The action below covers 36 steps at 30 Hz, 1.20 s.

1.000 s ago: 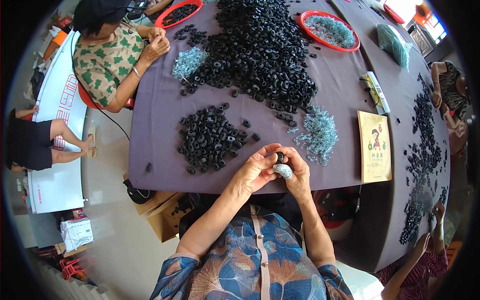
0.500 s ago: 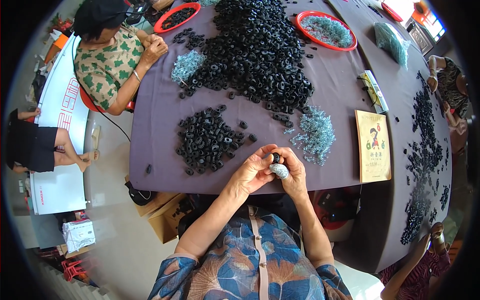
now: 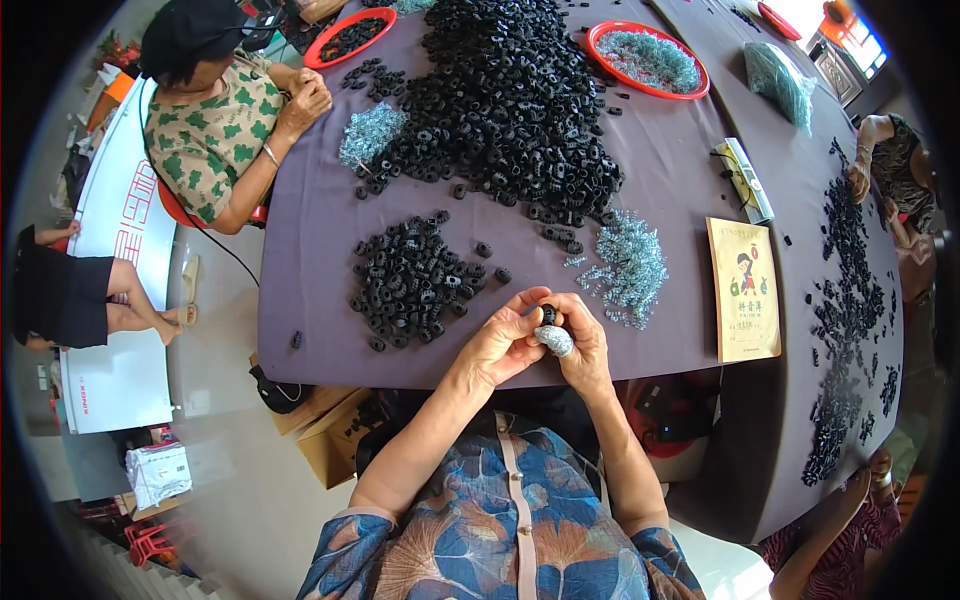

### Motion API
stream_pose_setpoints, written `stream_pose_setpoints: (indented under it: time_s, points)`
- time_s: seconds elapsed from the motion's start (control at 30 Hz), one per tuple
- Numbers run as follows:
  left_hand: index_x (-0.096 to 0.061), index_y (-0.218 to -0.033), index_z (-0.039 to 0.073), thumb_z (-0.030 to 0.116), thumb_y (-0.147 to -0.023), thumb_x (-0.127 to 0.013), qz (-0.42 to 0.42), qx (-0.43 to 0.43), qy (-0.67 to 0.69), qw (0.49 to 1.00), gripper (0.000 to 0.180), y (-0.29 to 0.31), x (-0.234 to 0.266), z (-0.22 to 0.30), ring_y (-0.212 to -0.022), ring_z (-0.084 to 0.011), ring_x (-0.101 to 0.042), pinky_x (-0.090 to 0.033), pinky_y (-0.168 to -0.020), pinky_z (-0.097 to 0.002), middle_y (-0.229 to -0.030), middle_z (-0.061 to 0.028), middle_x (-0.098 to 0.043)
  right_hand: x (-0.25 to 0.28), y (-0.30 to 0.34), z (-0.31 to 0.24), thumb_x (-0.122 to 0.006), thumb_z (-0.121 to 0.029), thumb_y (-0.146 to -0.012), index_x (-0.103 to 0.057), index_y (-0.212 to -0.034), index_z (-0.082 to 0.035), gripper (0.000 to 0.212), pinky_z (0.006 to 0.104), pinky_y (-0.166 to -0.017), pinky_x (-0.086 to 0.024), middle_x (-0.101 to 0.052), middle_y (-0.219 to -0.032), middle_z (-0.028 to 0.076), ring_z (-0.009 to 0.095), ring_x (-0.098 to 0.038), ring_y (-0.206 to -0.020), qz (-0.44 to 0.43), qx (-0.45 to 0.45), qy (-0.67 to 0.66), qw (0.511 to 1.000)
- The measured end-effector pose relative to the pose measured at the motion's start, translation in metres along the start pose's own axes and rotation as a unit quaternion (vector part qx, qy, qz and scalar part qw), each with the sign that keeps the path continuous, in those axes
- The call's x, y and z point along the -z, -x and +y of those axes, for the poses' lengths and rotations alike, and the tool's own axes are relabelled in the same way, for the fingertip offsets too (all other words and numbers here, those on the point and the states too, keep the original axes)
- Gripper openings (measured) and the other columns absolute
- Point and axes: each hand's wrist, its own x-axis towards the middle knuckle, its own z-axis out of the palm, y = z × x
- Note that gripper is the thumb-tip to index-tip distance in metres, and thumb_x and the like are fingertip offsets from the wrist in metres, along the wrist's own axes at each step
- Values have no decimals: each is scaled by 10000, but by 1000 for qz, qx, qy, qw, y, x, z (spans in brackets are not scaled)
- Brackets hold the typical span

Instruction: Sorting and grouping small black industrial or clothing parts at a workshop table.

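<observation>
My left hand (image 3: 497, 347) and my right hand (image 3: 584, 350) meet just above the table's near edge. Between their fingertips is a small black plastic piece (image 3: 548, 314), shaped like a cord lock; the fingers cover part of it. A greyish-white wrapping (image 3: 555, 341) sits on a digit of my right hand, it appears, right below the piece. Ahead and to the left lies a small pile of similar black pieces (image 3: 415, 280). Past my right hand is a heap of thin, pale metal springs (image 3: 630, 265).
A large mound of black pieces (image 3: 510, 110) covers the table's middle. Red trays hold springs (image 3: 650, 62) and black pieces (image 3: 350, 38). A yellow booklet (image 3: 743, 290) lies at right. A person (image 3: 220, 120) sits at left; others' hands work by the right-hand pile (image 3: 848, 300).
My hands stay together on the black piece with barely any shift. The whole view has slid slightly. At the far right, another person's hand has come down toward the black pieces.
</observation>
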Motion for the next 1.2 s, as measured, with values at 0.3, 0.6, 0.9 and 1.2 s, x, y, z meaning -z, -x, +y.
stream_pose_setpoints:
  time_s: [0.3, 0.6, 0.9, 1.2]
  points:
    - [-531, -1147, 90, 78, -799, -678, 8, 1, -4, 1000, 378, 1, -2, 0, -688, -122, -595, -480, -519, -188, -915, -92, -633, -2, -1, 0, -638, -68, -788, -566, -1012, -20, 239, 265, -713, -456, -568, -913, 87, 192, -563, -797, 9, 26, 6, 1000]
    - [-525, -1123, 101, 123, -785, -706, 26, -23, -33, 999, 384, 2, -6, 1, -576, -72, -520, -375, -388, -158, -863, -64, -615, -1, 0, 1, -702, -65, -730, -577, -1103, -31, 394, 247, -698, -444, -581, -995, 82, 156, -524, -772, -3, 30, -8, 1000]
    - [-531, -1125, 104, 131, -788, -705, 26, -28, -52, 998, 380, 1, -4, 2, -599, -71, -527, -379, -400, -155, -868, -61, -613, -2, 0, 2, -700, -56, -732, -573, -1136, -33, 424, 240, -707, -448, -586, -1031, 86, 151, -530, -788, -1, 47, 8, 999]
    - [-529, -1140, 118, 147, -821, -672, 4, -54, -65, 996, 351, 1, -6, -2, -585, -48, -484, -371, -425, -147, -887, -41, -601, -1, 0, 3, -667, -53, -770, -571, -1151, -46, 392, 255, -777, -463, -589, -1075, 101, 179, -574, -907, -4, 31, -24, 999]
